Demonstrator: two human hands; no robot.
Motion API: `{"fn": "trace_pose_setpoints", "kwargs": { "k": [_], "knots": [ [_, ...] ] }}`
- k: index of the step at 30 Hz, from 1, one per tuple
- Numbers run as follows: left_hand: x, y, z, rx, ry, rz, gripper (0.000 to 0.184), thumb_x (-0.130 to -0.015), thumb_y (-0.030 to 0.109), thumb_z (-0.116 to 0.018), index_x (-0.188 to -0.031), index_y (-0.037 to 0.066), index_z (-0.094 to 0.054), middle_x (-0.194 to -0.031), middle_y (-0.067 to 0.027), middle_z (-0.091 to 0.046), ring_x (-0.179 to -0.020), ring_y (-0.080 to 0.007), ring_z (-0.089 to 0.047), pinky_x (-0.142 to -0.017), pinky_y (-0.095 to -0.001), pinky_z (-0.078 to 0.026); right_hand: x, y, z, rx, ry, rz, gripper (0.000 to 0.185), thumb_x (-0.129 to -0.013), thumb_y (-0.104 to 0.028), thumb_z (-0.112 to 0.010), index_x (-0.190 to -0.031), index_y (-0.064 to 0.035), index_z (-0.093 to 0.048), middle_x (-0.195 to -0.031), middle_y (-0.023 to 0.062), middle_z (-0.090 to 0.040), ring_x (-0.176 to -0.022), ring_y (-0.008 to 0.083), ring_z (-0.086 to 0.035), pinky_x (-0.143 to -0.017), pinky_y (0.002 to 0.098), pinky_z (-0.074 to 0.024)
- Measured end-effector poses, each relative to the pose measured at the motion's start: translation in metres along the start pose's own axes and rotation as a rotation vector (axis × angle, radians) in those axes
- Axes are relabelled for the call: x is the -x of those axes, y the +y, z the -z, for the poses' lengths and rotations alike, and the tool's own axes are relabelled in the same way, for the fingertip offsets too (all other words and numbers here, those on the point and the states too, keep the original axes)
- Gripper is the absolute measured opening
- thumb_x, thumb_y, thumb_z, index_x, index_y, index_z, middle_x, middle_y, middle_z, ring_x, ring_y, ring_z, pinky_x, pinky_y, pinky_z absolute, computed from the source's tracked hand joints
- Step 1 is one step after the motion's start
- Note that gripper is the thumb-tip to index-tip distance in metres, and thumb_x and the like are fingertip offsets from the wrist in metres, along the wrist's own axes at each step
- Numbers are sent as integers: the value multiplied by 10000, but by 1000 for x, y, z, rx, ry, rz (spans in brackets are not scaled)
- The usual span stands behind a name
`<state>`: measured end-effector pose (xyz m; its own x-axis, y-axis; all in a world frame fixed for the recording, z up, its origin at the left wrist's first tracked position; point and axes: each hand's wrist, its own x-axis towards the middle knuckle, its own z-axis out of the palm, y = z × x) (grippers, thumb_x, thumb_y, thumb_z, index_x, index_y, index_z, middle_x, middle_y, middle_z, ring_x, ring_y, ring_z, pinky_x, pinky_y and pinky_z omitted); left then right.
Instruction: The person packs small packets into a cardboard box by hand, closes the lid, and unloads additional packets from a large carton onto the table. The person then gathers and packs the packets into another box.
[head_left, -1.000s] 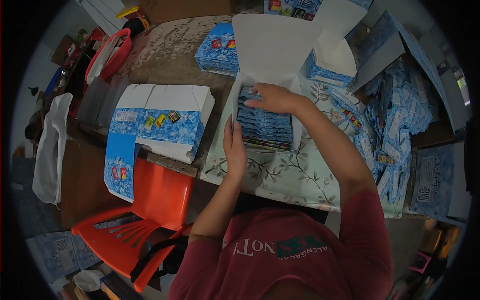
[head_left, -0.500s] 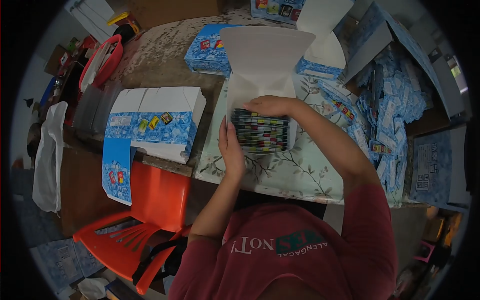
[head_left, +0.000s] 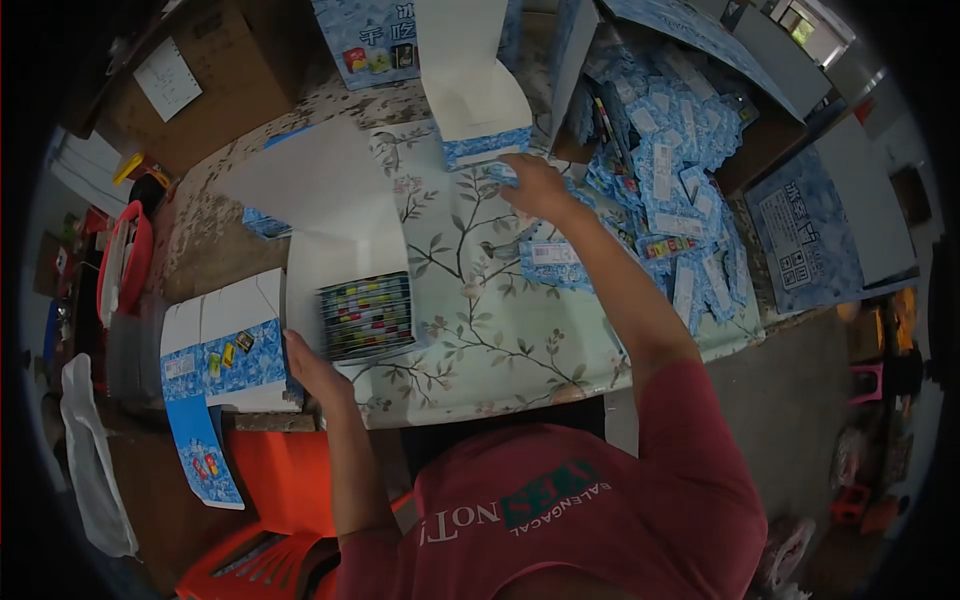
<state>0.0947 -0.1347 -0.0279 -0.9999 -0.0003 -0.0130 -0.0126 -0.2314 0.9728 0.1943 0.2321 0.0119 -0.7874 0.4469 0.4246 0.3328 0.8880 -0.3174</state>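
An open white carton point(head_left: 350, 250) stands at the left of the flowered cloth with its lid raised. Inside it, a row of thin dark packets point(head_left: 365, 318) stands on edge. My left hand point(head_left: 318, 375) grips the carton at its left front side; some fingers are hidden. Farther right, my right hand point(head_left: 540, 188) has its thumb and fingers around blue packets point(head_left: 503, 174), just in front of a second open carton point(head_left: 485, 145). More blue packets point(head_left: 550, 255) lie beneath my right forearm.
A large box point(head_left: 770, 100) lies on its side at the right, spilling a heap of blue packets point(head_left: 665, 170). Flat printed cartons point(head_left: 240, 350) are stacked at the left, above an orange chair point(head_left: 275, 480). A brown box point(head_left: 220, 70) stands at the back.
My view has turned to the right. My right hand has left the packets in the carton and reached out to the blue packets. The carton and my left hand have shifted left.
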Motion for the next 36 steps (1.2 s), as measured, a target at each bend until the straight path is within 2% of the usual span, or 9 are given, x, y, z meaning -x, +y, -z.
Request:
{"fn": "trace_pose_setpoints", "kwargs": {
  "k": [4, 6, 10, 12, 16, 19, 24, 30, 36],
  "knots": [
    [27, 42, -27, -130, 137, -522, 400, -972, 142, -414, -1308, -74, -397, -1350, -197, -423, -1225, -279, -437, -1024, -364, -344, 33, 86, -26, 318, 103, 105, 326, -867, -297, -575, -1111, -87, -624, -962, 133, -651, -899, 309, -622, -809, 423, -482],
    [55, 51, -44, -121, -253, -753, 388, -917, 69, -495, -1282, -49, -437, -1368, -198, -408, -1242, -289, -430, -1019, -380, -357, 39, 66, -5, 64, -313, 15, 313, -863, -262, -543, -1142, -131, -596, -922, 137, -655, -888, 340, -607, -764, 443, -482],
    [108, 30, -106, -588, -1089, -501, 482, -804, 82, -639, -1250, -4, -481, -1385, -208, -381, -1258, -361, -410, -1014, -429, -364, 68, 32, 40, 11, -372, 70, 246, -888, -227, -518, -1090, -122, -611, -884, 138, -651, -819, 349, -613, -737, 454, -481],
    [128, -8, -135, -627, -1223, -698, 544, -761, 110, -682, -1256, 5, -482, -1370, -198, -404, -1274, -371, -382, -1017, -457, -355, 85, 36, 79, -101, -111, -74, 200, -893, -198, -514, -1031, -100, -620, -826, 148, -643, -749, 355, -615, -701, 466, -478],
    [127, -51, -187, -857, -1175, -980, 556, -754, 153, -688, -1261, 40, -491, -1411, -176, -357, -1277, -334, -389, -1020, -452, -357, 138, 56, 122, 117, -140, -368, 299, -851, -224, -589, -1102, -62, -576, -956, 185, -627, -870, 355, -604, -765, 455, -477],
    [109, -79, -204, -965, -1185, -1015, 503, -754, 163, -665, -1216, 27, -522, -1359, -180, -426, -1231, -321, -440, -1003, -453, -371, 193, 67, 97, 410, -140, 93, 659, -730, -286, -719, -1253, -7, -432, -1279, 213, -462, -1171, 388, -452, -939, 472, -408],
    [94, -74, -185, -876, -1157, -1277, 307, -775, 75, -542, -1069, 8, -597, -1144, -154, -597, -1096, -272, -554, -948, -427, -421, 188, 80, 91, 216, -199, 23, 637, -730, -283, -716, -1246, -14, -460, -1249, 210, -498, -1148, 375, -486, -932, 461, -421],
    [82, -54, -153, -940, -1205, -1108, 346, -788, 191, -638, -1096, 42, -585, -1184, -133, -567, -1119, -254, -524, -956, -414, -410, 165, 78, 78, 261, -171, 67, 497, -776, -246, -668, -1205, -50, -510, -1202, 170, -549, -1049, 335, -553, -848, 431, -477],
    [77, -56, -161, -876, -1104, -1206, 365, -774, 217, -667, -1086, 46, -584, -1178, -125, -557, -1122, -269, -505, -950, -424, -404, 148, 67, 71, 191, -193, -7, 413, -793, -200, -638, -1168, -60, -537, -1151, 138, -581, -1003, 322, -575, -774, 425, -502]
  ]
}}
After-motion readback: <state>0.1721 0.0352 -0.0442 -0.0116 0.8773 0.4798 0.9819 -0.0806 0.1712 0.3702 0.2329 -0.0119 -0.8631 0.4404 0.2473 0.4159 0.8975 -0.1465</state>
